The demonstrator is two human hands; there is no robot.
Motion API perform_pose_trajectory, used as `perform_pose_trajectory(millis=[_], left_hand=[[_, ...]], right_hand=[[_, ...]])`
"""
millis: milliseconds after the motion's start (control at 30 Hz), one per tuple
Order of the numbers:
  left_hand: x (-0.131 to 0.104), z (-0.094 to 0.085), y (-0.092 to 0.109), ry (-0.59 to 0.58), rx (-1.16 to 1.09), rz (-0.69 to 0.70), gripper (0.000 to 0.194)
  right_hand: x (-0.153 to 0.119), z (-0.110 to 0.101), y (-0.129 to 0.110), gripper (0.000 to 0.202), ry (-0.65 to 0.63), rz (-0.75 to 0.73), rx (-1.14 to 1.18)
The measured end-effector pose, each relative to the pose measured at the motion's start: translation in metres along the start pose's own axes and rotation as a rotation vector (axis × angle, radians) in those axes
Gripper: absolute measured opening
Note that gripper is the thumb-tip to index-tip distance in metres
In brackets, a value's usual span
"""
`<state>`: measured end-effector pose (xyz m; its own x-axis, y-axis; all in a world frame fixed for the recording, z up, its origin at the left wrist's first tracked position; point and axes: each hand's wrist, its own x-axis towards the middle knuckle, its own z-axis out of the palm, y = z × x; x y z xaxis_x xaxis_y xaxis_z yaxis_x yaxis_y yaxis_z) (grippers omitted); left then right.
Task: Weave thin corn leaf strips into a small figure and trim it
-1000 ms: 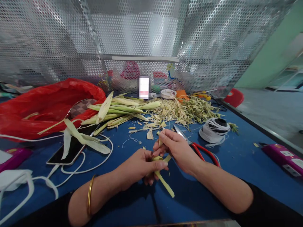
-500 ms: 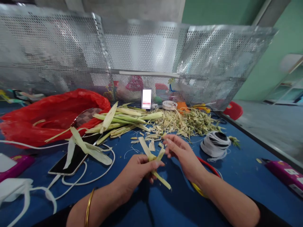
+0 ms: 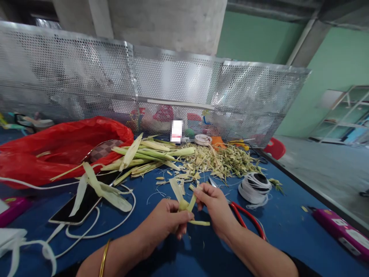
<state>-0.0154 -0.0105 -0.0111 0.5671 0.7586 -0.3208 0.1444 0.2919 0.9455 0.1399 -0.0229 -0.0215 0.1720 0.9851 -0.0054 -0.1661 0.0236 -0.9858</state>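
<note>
My left hand (image 3: 173, 219) is closed around a pale green leaf strip (image 3: 183, 205) that is folded or knotted at its middle, with ends sticking out upward and to the right. Close beside it, the thumb and fingers of my right hand (image 3: 213, 204) pinch one raised end of the same strip. Both hands are above the blue table (image 3: 161, 257). Red-handled scissors (image 3: 250, 216) lie partly beneath my right hand and forearm, their blade tip showing beyond the hand. How the strip crosses inside my left fingers is hidden.
Long pale leaves (image 3: 152, 154) and shredded plant scraps (image 3: 221, 159) lie ahead. A red plastic bag (image 3: 57, 142), a phone (image 3: 83, 204) and white cables are at left. A spool of white string (image 3: 253, 188) and a purple package (image 3: 340, 231) are at right. Perforated panels (image 3: 175, 80) stand behind.
My right hand has come down and left and closed on the strip's raised end; before, it was off to the right. The strip's lower end has swung to lie more level. The view has tilted up.
</note>
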Motion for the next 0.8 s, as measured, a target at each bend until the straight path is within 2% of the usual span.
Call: perform_pose_trajectory(millis=[133,200,300,400,467,533,667,800], left_hand=[[-0.001,0.0,0.0,0.048,-0.025,-0.015,0.033],[0.0,-0.002,0.002,0.167,-0.079,0.016,0.035],[0.001,-0.007,0.006,0.407,-0.234,0.101,0.035],[0.002,-0.01,0.009,0.545,-0.337,0.189,0.038],[0.002,-0.008,0.009,0.535,-0.355,0.231,0.038],[0.002,-0.003,0.006,0.458,-0.367,0.226,0.037],[0.003,0.007,-0.001,0.329,-0.354,0.165,0.042],[0.004,0.008,-0.002,0.319,-0.346,0.132,0.043]], right_hand=[[0.002,-0.001,-0.001,0.036,-0.013,0.021,-0.016],[0.003,-0.002,-0.003,0.034,-0.012,0.063,-0.027],[0.002,-0.001,-0.003,0.034,-0.021,0.093,-0.064],[-0.005,0.006,0.002,0.028,-0.178,0.077,-0.199],[-0.012,0.013,0.008,0.027,-0.28,0.055,-0.249],[-0.017,0.02,0.013,0.028,-0.321,0.044,-0.224],[-0.022,0.029,0.017,0.036,-0.295,0.045,-0.152],[-0.022,0.032,0.019,0.043,-0.278,0.063,-0.102]])
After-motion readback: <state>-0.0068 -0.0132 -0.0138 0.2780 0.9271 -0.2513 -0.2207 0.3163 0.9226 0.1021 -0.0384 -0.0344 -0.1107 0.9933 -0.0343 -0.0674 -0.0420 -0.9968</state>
